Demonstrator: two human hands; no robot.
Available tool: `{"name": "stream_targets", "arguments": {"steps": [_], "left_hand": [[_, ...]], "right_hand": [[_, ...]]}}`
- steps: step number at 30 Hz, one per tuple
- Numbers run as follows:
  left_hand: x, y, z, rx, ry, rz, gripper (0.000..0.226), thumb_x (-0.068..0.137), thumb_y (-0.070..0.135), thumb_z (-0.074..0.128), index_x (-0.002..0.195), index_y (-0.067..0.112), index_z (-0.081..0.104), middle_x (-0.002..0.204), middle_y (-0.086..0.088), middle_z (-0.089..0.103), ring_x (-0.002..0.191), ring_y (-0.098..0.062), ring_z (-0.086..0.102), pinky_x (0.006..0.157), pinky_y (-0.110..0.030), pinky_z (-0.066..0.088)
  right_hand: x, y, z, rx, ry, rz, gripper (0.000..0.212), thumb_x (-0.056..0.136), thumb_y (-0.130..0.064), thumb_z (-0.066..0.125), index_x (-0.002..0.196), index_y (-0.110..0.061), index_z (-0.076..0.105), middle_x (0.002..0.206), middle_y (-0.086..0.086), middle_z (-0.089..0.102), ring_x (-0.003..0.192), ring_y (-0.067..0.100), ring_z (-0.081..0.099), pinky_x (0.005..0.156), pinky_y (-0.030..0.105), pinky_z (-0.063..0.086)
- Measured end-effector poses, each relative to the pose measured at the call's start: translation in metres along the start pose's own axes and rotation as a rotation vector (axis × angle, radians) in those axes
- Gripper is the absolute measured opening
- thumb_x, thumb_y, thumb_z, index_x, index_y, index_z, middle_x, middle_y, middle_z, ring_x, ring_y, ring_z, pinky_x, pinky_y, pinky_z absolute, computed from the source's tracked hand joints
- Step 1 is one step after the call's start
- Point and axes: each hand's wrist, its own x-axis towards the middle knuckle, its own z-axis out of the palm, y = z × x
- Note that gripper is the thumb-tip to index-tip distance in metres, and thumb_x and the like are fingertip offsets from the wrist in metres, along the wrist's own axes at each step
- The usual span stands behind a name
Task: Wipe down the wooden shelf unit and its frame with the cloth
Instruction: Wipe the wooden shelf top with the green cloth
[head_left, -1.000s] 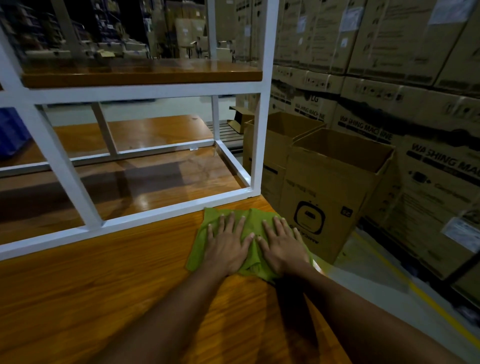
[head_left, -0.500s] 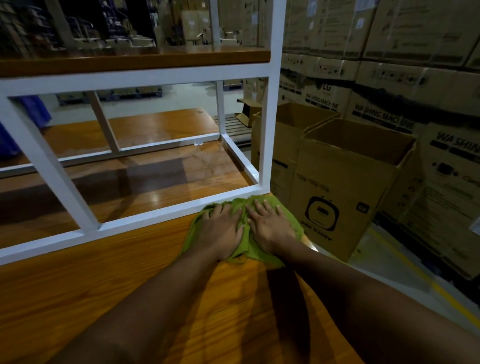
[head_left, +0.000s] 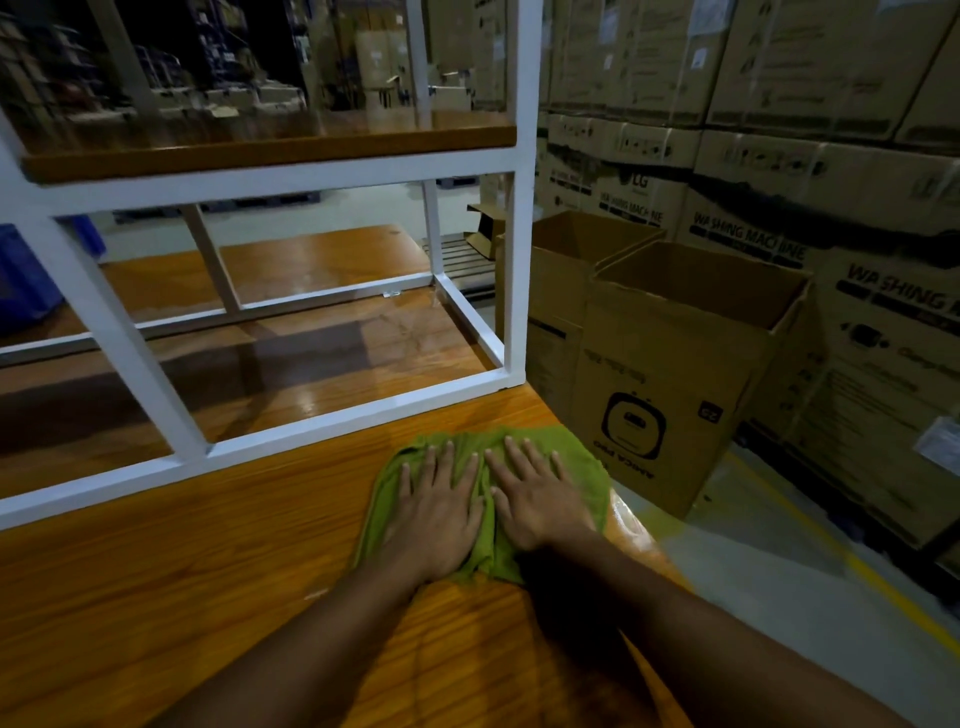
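Cloth (head_left: 584, 457), green, one, bunched into folds; lies on the near wooden board (head_left: 208, 571) of the shelf unit, at its right end, its right border close to the board's edge. Left hand (head_left: 436, 514) and right hand (head_left: 540, 501), both palm-down on the cloth, side by side and nearly touching; fingers (head_left: 448, 462) straight and spread, released, pressing rather than grasping, with nothing curled round the fabric that I can see. White frame (head_left: 332, 422): its bottom rail runs across the board ahead of the fingertips, parted from the cloth by a bare strip of wood; corner post (head_left: 517, 260) rises ahead and slightly right of the right hand. Upper shelf (head_left: 270, 150), wood, sits on the frame's cross rail. Open cardboard box (head_left: 675, 395) stands just beside the board's right edge, stacked cartons (head_left: 805, 93) behind it. Judgement from my station: the step in hand is wiping the board's right end. The cloth is broader across than deep, with no strong long axis; the rail lies straight ahead of it, the long bare board to its left. The right hand is nearer the post and edge, the left nearer the open stretch; a forward push would meet the rail first.
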Motion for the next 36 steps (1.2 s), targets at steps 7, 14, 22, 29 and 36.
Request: {"name": "stream_targets", "arguments": {"steps": [7, 14, 22, 29, 36], "left_hand": [[0.038, 0.025, -0.003, 0.002, -0.012, 0.074, 0.058, 0.102, 0.052, 0.009, 0.154, 0.034, -0.008, 0.163, -0.004, -0.014, 0.150, -0.026, -0.012, 0.120, -0.053, -0.002], [0.086, 0.010, -0.008, -0.055, -0.035, 0.083, 0.055, 0.102, 0.051, 0.009, 0.154, 0.038, -0.003, 0.164, 0.000, -0.011, 0.150, -0.022, -0.010, 0.120, -0.051, -0.003], [0.068, -0.017, -0.005, -0.083, 0.011, -0.016, 0.057, 0.101, 0.055, 0.012, 0.155, 0.037, 0.007, 0.165, 0.001, -0.005, 0.151, -0.023, -0.002, 0.120, -0.051, 0.000], [0.016, -0.030, 0.001, -0.070, 0.001, -0.065, 0.059, 0.101, 0.056, 0.012, 0.155, 0.036, 0.003, 0.164, -0.001, -0.009, 0.150, -0.024, -0.008, 0.120, -0.051, 0.001], [-0.048, -0.006, 0.003, -0.010, 0.012, -0.053, 0.060, 0.101, 0.054, 0.011, 0.156, 0.033, -0.001, 0.164, -0.006, -0.009, 0.150, -0.028, -0.007, 0.120, -0.052, 0.001]], "right_hand": [[0.002, 0.026, -0.006, 0.058, 0.019, 0.169, 0.057, 0.104, -0.047, 0.011, 0.157, -0.030, -0.002, 0.164, 0.003, -0.011, 0.151, 0.022, -0.013, 0.122, 0.046, -0.005], [0.040, 0.032, -0.010, 0.111, 0.040, 0.241, 0.060, 0.103, -0.049, 0.012, 0.158, -0.025, 0.002, 0.165, 0.007, -0.008, 0.151, 0.026, -0.010, 0.122, 0.048, 0.001], [0.052, 0.011, -0.005, 0.044, 0.022, 0.184, 0.062, 0.102, -0.053, 0.010, 0.158, -0.026, 0.003, 0.165, 0.008, -0.006, 0.151, 0.027, -0.010, 0.120, 0.053, -0.005], [0.017, -0.025, 0.002, 0.047, 0.020, 0.125, 0.063, 0.102, -0.052, 0.012, 0.158, -0.024, 0.005, 0.165, 0.009, -0.006, 0.151, 0.029, -0.010, 0.120, 0.055, -0.004], [-0.052, -0.036, 0.007, 0.077, 0.036, 0.116, 0.064, 0.101, -0.056, 0.013, 0.158, -0.027, 0.004, 0.165, 0.006, -0.006, 0.151, 0.025, -0.010, 0.120, 0.053, -0.004]]}}
